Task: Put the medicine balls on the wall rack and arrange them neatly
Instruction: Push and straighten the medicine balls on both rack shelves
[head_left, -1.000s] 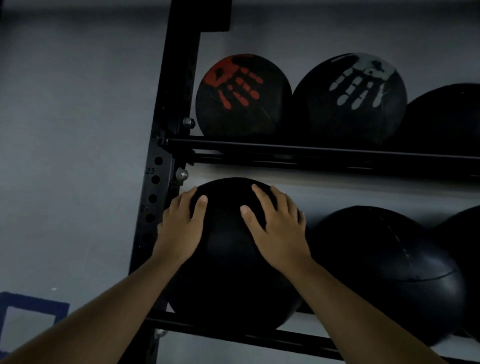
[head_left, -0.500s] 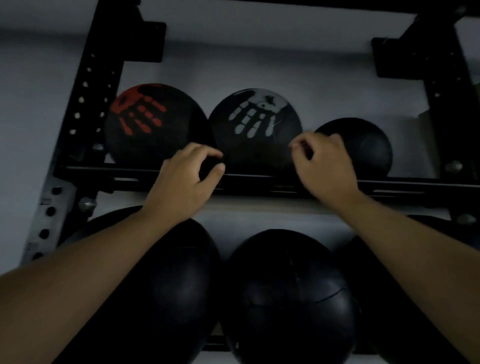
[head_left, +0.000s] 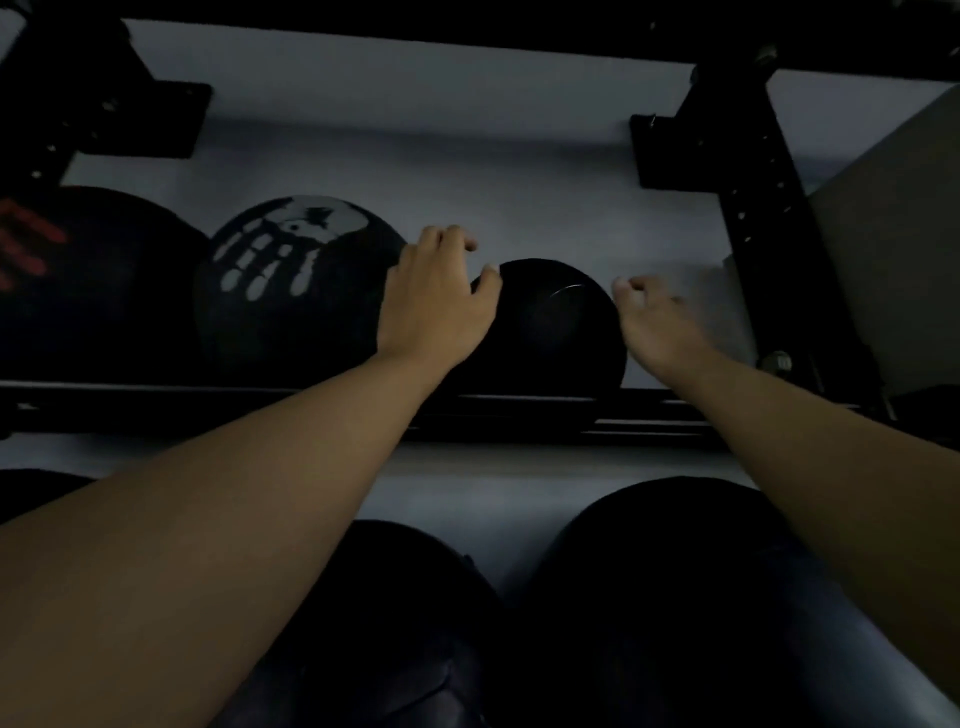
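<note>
Dim head view, looking up at a black wall rack (head_left: 524, 402) against a grey wall (head_left: 415, 135). Upper rail holds 3 medicine balls in a row. At 9 o'clock, cut by the frame edge, a ball with red handprint (head_left: 78, 291). Touching it on the right, a ball with white handprint (head_left: 291, 291). Right of that, near frame centre, a small plain black ball (head_left: 550, 332), sitting on the rail and apparently touching the white-print ball, though the contact point is hidden by the hand.

Left hand (head_left: 436, 301) lies at the 9 o'clock side of the small ball, over the seam between it and the white-print ball; fingers spread and curved, thumb on the ball's upper left, not clamped around anything. Right hand (head_left: 660, 322) is at the ball's 3 o'clock side, fingers loosely curled, palm unclosed; cannot tell if it touches the ball or sits just beside it. Both forearms reach up from 6 and 7 o'clock.

Right rack upright (head_left: 763, 208) with holes stands at 2 o'clock, a bolt (head_left: 776, 360) near its base. Lower rail: 2 large black balls, one at 6 o'clock (head_left: 395, 623), one at 5 o'clock (head_left: 675, 597), side by side, partly covered by the arms.
</note>
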